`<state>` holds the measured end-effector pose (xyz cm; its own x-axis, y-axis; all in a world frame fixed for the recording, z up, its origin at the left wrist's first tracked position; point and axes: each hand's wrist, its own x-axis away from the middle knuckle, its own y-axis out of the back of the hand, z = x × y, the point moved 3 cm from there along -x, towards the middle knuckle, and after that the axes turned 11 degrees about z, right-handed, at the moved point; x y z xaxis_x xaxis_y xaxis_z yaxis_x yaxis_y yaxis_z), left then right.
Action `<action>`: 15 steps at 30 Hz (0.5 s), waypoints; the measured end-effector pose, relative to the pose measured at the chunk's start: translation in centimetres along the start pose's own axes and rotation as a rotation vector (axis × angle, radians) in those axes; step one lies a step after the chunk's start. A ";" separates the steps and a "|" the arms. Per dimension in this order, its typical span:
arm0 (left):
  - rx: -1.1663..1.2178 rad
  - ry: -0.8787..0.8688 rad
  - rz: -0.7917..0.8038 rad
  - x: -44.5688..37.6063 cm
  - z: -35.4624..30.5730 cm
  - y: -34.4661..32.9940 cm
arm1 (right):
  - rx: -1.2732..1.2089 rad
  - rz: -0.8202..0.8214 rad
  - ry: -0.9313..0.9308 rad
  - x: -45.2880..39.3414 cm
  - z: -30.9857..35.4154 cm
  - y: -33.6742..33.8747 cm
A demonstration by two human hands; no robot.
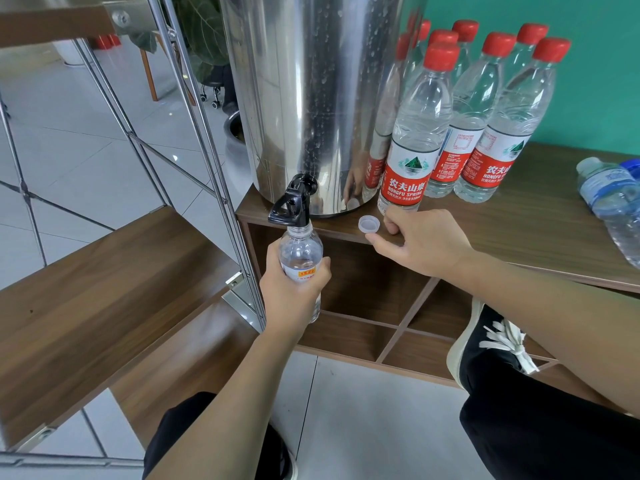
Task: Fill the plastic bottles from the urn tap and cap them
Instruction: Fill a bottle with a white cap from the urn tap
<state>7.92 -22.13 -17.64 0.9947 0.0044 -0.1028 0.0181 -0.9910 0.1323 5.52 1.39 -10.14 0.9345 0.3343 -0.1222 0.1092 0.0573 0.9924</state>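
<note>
Fingers of the left hand wrap around the middle of a small clear bottle, thumb on the right side of it, holding it upright with its open mouth just under the black tap of the steel urn. Whether water is running cannot be told; the bottle looks partly filled low down, behind the hand.

The right hand rests on the front edge of the wooden cabinet top, fingers loosely curled and holding nothing. Its forefinger and thumb lie on either side of a loose translucent cap, which sits open side up on the cabinet edge; the fingertips are close to it, but contact cannot be made out.

Just behind the right hand stands a full bottle with a red cap and red label, close against the urn's right side. More red-capped bottles stand in a cluster behind and to the right of it, against the green wall. At the far right a bottle with a blue label lies on its side on the cabinet top.

A metal-framed shelf with wooden boards stands to the left of the cabinet, its upright post near the left hand. Below are open cabinet compartments, the person's dark trouser legs and a black shoe with white laces.
</note>
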 end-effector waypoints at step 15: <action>0.005 -0.002 0.010 0.0 -0.1 0.0 | 0.007 0.012 -0.014 0.1 0.1 0.0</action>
<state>7.99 -22.09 -17.51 0.9946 -0.0061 -0.1037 0.0073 -0.9917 0.1281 5.61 1.35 -10.10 0.9404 0.3219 -0.1099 0.1000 0.0470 0.9939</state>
